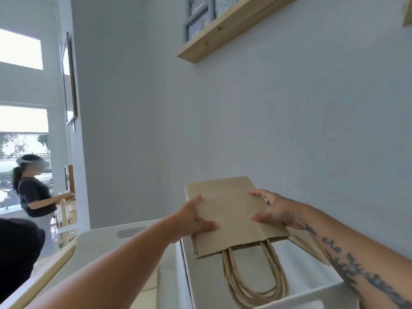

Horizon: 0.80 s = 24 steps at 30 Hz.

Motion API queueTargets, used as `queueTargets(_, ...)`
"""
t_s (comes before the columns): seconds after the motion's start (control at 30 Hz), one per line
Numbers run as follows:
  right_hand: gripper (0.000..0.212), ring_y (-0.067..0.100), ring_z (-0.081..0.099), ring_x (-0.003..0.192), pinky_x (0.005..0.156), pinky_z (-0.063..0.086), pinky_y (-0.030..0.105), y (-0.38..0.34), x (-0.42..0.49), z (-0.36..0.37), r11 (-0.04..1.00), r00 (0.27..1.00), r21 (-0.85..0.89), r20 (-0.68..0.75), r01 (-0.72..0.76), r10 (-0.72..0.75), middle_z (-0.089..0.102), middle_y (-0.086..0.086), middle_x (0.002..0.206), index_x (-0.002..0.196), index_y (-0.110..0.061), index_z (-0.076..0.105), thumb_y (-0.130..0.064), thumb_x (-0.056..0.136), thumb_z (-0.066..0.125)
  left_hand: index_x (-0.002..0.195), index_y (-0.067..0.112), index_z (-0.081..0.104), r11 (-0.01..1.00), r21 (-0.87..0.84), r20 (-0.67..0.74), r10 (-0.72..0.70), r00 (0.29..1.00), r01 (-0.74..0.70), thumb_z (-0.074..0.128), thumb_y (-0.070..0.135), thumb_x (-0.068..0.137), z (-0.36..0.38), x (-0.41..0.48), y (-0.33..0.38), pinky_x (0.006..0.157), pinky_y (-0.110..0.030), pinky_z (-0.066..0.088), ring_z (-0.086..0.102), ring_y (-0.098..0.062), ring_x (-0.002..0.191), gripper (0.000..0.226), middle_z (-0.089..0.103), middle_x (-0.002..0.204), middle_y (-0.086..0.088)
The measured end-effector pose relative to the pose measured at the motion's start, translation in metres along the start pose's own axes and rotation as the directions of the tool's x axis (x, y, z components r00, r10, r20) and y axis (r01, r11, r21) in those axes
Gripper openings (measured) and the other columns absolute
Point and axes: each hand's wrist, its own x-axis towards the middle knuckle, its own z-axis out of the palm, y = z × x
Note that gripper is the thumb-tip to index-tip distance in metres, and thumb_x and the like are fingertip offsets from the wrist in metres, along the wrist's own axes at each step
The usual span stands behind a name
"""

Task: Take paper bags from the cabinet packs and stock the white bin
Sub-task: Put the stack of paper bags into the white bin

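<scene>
A flat stack of brown paper bags [229, 210] with twisted handles hanging toward me is held over the white bin [316, 286]. My left hand [194, 219] grips the stack's left edge, thumb on top. My right hand [276, 208] grips its right edge. The handles [254, 279] dangle inside the bin. The cabinet packs are out of view.
A second white bin [107, 239] with a slot handle stands to the left on a counter with a wooden edge [44, 273]. A wooden shelf [229, 27] with frames hangs on the wall above. Another person [33, 192] stands at the far left by the window.
</scene>
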Motion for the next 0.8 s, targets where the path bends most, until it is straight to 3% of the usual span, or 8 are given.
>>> queueTargets(0.17,0.094,0.022,0.054,0.112,0.090,0.050,0.029,0.020,0.002,0.003,0.991,0.971,-0.055,0.201,-0.119,0.128,0.048,0.004,0.123,0.145,-0.027,0.024,-0.004,0.070,0.078,0.150,0.020,0.008,0.994,0.078,0.111,-0.087,0.990,0.079,0.080,0.014,0.071,0.003,0.008,-0.013,0.096,-0.022,0.035,0.040,-0.017,0.121,0.108,0.034,0.146,-0.007)
queueTargets(0.23,0.105,0.023,0.053,0.113,0.093,0.050,0.038,0.025,-0.002,0.003,0.979,0.937,-0.116,0.289,-0.169,0.196,0.047,0.001,0.122,0.146,-0.032,0.015,0.001,0.068,0.077,0.151,0.023,0.008,0.980,0.158,0.158,-0.149,0.976,0.124,0.084,0.015,0.066,0.002,0.011,-0.013,0.104,-0.025,0.033,0.037,-0.021,0.129,0.114,0.031,0.149,-0.006)
queueTargets(0.33,0.116,0.031,0.045,0.125,0.101,0.043,0.053,0.025,-0.004,0.007,0.951,0.902,-0.215,0.326,-0.221,0.283,0.034,0.007,0.141,0.146,-0.040,0.001,0.007,0.069,0.075,0.151,0.027,0.005,0.894,0.420,0.142,-0.236,0.961,0.157,0.084,0.032,0.064,0.010,0.015,-0.010,0.110,-0.035,0.036,0.036,-0.025,0.133,0.118,0.031,0.149,-0.006)
queueTargets(0.4,0.119,0.033,0.035,0.133,0.103,0.039,0.056,0.024,-0.005,0.012,0.914,0.895,-0.336,0.298,-0.227,0.331,0.021,0.008,0.151,0.145,-0.042,-0.004,0.005,0.070,0.075,0.150,0.028,-0.003,0.814,0.554,0.143,-0.302,0.942,0.177,0.080,0.038,0.069,0.019,0.015,-0.007,0.102,-0.033,0.044,0.042,-0.026,0.128,0.116,0.030,0.150,-0.007)
queueTargets(0.5,0.119,0.035,0.024,0.139,0.105,0.034,0.059,0.025,-0.004,0.016,0.872,0.887,-0.431,0.275,-0.232,0.372,0.008,0.007,0.156,0.145,-0.043,-0.006,0.001,0.071,0.076,0.148,0.031,-0.009,0.793,0.557,0.188,-0.408,0.893,0.246,0.076,0.031,0.075,0.026,0.020,-0.003,0.072,-0.026,0.054,0.052,-0.026,0.106,0.112,0.023,0.150,-0.012)
queueTargets(0.53,0.118,0.035,0.021,0.140,0.106,0.033,0.059,0.024,-0.005,0.017,0.863,0.884,-0.449,0.271,-0.233,0.380,0.006,0.007,0.157,0.145,-0.043,-0.007,0.000,0.072,0.075,0.148,0.032,-0.010,0.789,0.555,0.196,-0.430,0.881,0.262,0.076,0.029,0.076,0.027,0.022,-0.003,0.071,-0.026,0.054,0.053,-0.028,0.108,0.113,0.021,0.152,-0.013)
queueTargets(0.67,0.110,0.030,0.018,0.143,0.108,0.034,0.045,0.023,-0.006,0.018,0.784,0.877,-0.590,0.253,-0.194,0.408,0.003,0.006,0.158,0.146,-0.036,-0.008,-0.007,0.077,0.073,0.146,0.032,-0.018,0.786,0.515,0.279,-0.530,0.800,0.341,0.074,0.012,0.078,0.039,0.024,-0.014,0.099,-0.042,0.046,0.035,-0.037,0.134,0.116,0.002,0.157,-0.013)
queueTargets(0.8,0.106,0.027,0.018,0.143,0.109,0.029,0.037,0.026,-0.003,0.020,0.688,0.872,-0.710,0.234,-0.149,0.430,0.006,0.006,0.158,0.147,-0.033,-0.007,-0.016,0.079,0.072,0.146,0.023,-0.017,0.730,0.612,0.361,-0.600,0.714,0.305,0.063,0.002,0.086,0.051,0.026,-0.021,0.108,-0.040,0.036,0.036,-0.031,0.134,0.103,0.010,0.156,-0.014)
